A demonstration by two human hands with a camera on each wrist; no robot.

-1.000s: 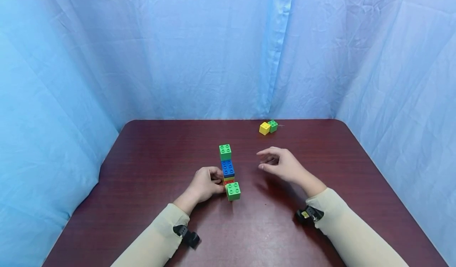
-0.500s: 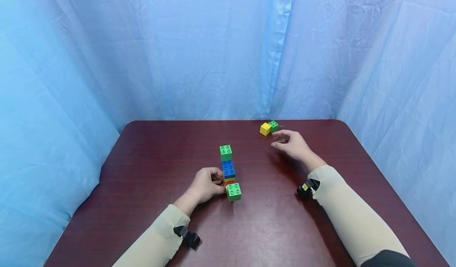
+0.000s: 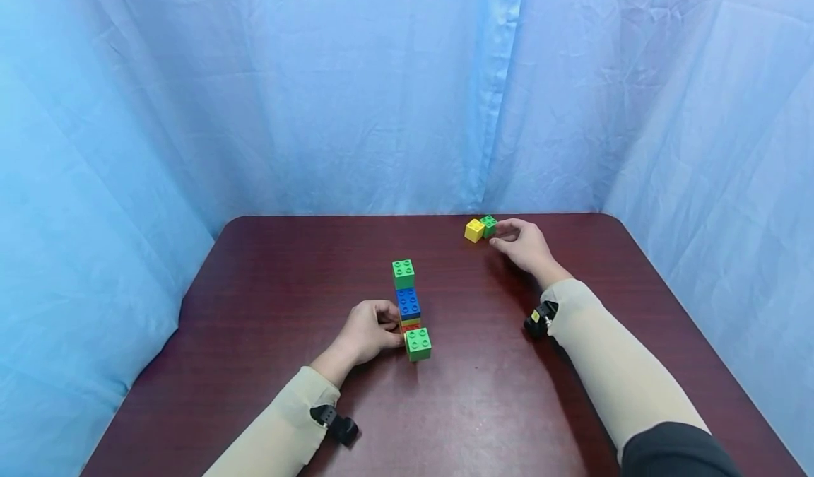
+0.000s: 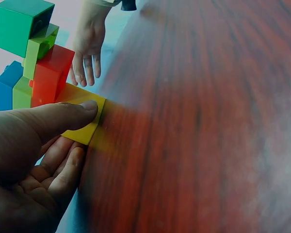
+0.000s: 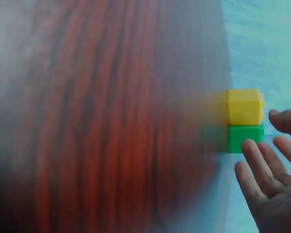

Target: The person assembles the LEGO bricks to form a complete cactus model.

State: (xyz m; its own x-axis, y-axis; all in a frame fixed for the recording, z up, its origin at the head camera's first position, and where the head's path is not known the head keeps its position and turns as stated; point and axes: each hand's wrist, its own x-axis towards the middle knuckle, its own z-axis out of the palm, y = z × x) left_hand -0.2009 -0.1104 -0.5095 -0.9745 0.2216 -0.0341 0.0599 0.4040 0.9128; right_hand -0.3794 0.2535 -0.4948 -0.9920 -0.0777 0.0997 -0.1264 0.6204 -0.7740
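Observation:
My left hand (image 3: 365, 332) grips a tower of toy building bricks (image 3: 408, 303) at mid-table. In the left wrist view the thumb lies across its yellow bottom brick (image 4: 83, 135), with fingers curled at the other side. Above it come a red brick (image 4: 52, 73), lime pieces, a blue brick (image 4: 9, 86) and a green brick (image 4: 19, 25) jutting out on top. My right hand (image 3: 526, 246) is at the far side, fingers and thumb spread apart, fingertips right at a loose green brick (image 3: 489, 225). Against that brick sits a loose yellow brick (image 5: 244, 108).
The dark red-brown wooden table (image 3: 286, 272) has rounded far corners, and the loose bricks lie near its far edge. Blue curtains (image 3: 356, 95) hang behind it and along both sides. A small black camera (image 3: 340, 426) is strapped to each wrist.
My right hand has moved away from beside the tower, forward and slightly right, to the loose green brick. My left hand keeps its hold on the tower in the same place.

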